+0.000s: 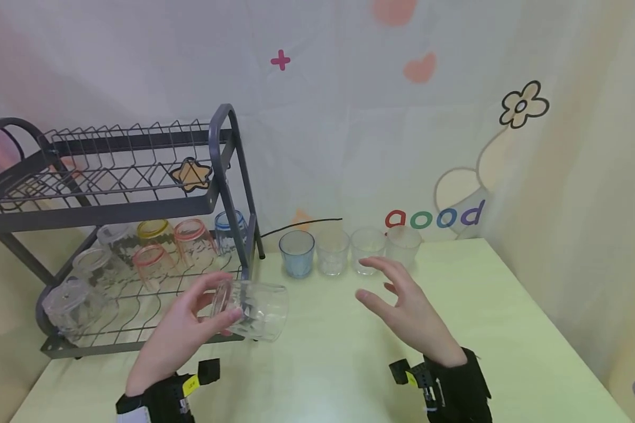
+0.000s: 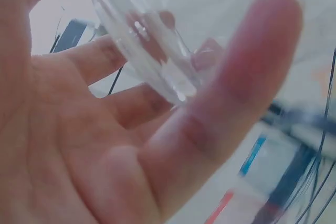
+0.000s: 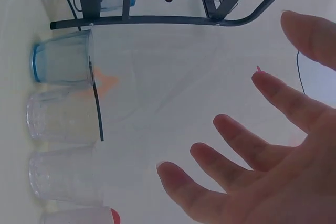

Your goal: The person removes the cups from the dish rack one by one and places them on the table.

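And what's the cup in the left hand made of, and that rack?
The clear tumbler looks like shiny glass: it's see-through with bright glints, though plastic could look similar. The two-tier dish rack is probably metal with a dark gray coat: its wires are thin and its frame curves neatly.

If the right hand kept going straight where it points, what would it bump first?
Probably the clear glass right beside the blue glass, though the right hand might pass above it; depth is unclear.

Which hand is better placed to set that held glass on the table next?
Probably the left hand: it grips the clear glass, while the right hand holds nothing.
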A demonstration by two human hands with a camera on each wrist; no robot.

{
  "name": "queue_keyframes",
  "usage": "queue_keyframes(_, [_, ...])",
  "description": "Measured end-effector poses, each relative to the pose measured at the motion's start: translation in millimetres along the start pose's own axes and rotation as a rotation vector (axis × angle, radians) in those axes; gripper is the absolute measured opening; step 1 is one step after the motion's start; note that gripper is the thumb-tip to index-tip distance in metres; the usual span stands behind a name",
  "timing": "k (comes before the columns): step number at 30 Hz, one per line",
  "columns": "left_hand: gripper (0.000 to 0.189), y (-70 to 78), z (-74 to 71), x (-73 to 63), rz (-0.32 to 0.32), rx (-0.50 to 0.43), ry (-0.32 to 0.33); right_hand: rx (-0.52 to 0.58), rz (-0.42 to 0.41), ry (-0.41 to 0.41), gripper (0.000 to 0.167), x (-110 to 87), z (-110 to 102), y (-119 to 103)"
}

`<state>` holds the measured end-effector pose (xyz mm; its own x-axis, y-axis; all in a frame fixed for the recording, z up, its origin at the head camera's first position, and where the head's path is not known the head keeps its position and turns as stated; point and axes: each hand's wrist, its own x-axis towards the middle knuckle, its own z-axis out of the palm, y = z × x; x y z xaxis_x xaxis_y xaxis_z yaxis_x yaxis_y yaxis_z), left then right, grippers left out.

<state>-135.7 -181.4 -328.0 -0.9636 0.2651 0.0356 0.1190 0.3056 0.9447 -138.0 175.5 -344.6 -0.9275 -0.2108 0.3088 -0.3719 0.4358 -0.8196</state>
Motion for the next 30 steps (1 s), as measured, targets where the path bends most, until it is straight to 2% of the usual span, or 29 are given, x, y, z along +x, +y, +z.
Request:
queue_keyframes(3, [0.062, 1.3, 15.3, 6.6, 0.019, -0.08, -0.036, 0.029, -0.036, -0.015, 0.051, 1.3, 1, -3])
queue_keyframes(9, [0.06, 1.9, 38.5, 15.5, 0.093, -0.166, -0.058, 0.126, -0.089, -0.024, 0.047, 1.6, 7, -8])
queue_keyframes(17, [0.055, -4.7, 73.8, 32.3, 0.209, -0.44, -0.12, 0.171, -0.095, -0.106, 0.056, 0.5, 16, -11])
queue_keyframes(23, [0.055, -8.4, 94.5, 42.5, 0.225, -0.504, -0.153, 0.267, -0.042, -0.139, 0.064, -0.1, 18, -8])
queue_keyframes(30, [0.053, -9.7, 105.4, 52.3, 0.26, -0.547, -0.198, 0.5, -0.055, -0.184, 0.074, 0.5, 19, -1])
